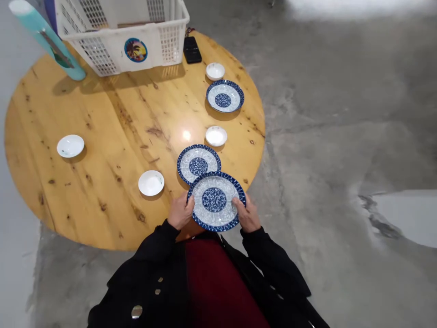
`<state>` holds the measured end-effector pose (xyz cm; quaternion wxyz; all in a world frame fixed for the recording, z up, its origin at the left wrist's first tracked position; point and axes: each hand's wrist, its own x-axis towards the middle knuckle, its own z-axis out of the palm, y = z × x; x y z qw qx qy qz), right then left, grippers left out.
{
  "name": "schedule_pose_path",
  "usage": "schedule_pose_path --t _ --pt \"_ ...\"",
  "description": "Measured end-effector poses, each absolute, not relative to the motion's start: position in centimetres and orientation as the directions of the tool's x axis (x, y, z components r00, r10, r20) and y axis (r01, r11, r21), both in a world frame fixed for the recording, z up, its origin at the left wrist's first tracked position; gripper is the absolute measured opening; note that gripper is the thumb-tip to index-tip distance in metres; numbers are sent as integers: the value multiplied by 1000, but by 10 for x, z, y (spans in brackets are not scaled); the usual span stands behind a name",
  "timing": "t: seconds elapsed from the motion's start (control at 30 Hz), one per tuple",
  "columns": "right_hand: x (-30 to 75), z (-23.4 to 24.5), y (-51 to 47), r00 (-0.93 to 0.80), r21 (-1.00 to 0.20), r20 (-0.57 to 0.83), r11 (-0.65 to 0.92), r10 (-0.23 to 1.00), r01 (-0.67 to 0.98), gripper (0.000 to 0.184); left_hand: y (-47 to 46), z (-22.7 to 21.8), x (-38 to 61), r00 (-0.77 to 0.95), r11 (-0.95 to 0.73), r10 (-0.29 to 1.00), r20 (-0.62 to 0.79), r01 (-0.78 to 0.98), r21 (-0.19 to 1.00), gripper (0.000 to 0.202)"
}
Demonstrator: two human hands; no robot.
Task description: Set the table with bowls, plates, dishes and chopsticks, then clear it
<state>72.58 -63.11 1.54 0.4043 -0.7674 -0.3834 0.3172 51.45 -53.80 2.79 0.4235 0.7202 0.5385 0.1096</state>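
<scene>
Held between both hands in front of my body is a blue-and-white patterned plate [214, 216]. My left hand [180, 211] grips its left rim, thumb on top and fingers hidden beneath. On the opposite rim, my right hand [248, 214] is closed the same way. A second patterned plate [198, 155] lies on the table just beyond, its near edge covered by the held one. To the left of my left hand sits a small white dish [151, 183]; another white dish [216, 136] is past the second plate.
Farther along the right edge of the round wooden table [112, 136] are a third patterned plate [223, 98] and a white bowl [215, 71]. At the left stands a white dish [70, 146]. A white basket [153, 45], black phone [192, 50] and turquoise cylinder [51, 43] occupy the far side.
</scene>
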Motion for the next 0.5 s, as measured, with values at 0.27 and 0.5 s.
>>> schedule_pose_path --t 0.27,0.5 --pt "765 5 -536 373 -648 -72 -328 925 687 28 -484 27 540 216 -2 927 -305 818 575 20" --pt "774 -10 -479 170 -240 -271 -238 947 941 35 -463 22 545 92 99 927 -363 875 474 24"
